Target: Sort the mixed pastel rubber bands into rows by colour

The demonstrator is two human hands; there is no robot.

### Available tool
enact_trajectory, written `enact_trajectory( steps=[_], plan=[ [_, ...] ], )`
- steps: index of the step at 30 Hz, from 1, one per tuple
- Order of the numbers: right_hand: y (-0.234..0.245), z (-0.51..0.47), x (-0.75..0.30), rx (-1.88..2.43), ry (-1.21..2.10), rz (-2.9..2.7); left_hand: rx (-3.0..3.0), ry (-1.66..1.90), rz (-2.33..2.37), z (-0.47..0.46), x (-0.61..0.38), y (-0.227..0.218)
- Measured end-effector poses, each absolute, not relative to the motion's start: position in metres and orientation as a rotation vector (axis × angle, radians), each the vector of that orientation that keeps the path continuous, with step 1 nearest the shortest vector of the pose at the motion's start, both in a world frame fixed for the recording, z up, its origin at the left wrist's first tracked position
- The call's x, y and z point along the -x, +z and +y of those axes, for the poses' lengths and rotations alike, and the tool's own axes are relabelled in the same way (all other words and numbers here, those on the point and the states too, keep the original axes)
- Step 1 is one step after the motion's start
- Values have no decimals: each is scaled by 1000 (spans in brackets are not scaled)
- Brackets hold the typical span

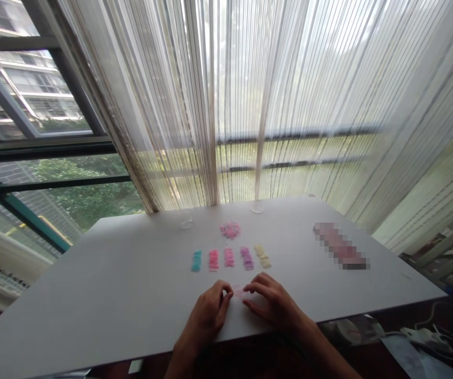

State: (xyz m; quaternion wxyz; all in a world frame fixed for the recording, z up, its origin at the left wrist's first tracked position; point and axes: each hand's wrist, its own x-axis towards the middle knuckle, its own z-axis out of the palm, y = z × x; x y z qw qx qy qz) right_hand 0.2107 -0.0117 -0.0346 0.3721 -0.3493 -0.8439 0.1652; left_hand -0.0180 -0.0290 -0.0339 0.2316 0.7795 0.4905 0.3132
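Observation:
My left hand (213, 305) rests near the table's front edge, its thumb and forefinger pinched together; whatever is between them is too small to make out. Just right of those fingertips lies a thin, pale pink cluster of small pieces (238, 291). My right hand (269, 300) reaches over the cluster's other side with thumb and fingers apart. Beyond both hands, small slim pieces are laid out in short columns: teal pieces (197, 260), hot pink pieces (213, 260), pink pieces (229, 257), purple pieces (246, 258) and pale yellow pieces (262, 256).
A loose pink heap (230, 229) sits behind the columns on the white table (131, 295). A clear container (187, 219) stands at the back left, and a clear round lid (257, 209) at the back. To the right lies a blurred-out pinkish object (339, 245). Sheer curtains (234, 105) hang behind.

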Motion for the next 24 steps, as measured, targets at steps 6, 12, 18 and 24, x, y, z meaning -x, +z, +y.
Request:
enact_trajectory(
  steps=[6, 12, 18, 24],
  plan=[
    [-39, -11, -196, 861, 386, -2160, -2117, 891, 1345, -27, 17, -35],
    [-41, -8, -192, 863, 386, -2091, -2124, 917, 1331, -26, 18, -38],
    [-39, -9, -193, 845, 390, -2040, -2073, 967, 1348, -28, 18, -36],
    [-40, -8, -193, 858, 416, -2006, -2054, 905, 1344, -28, 17, -37]
  ],
)
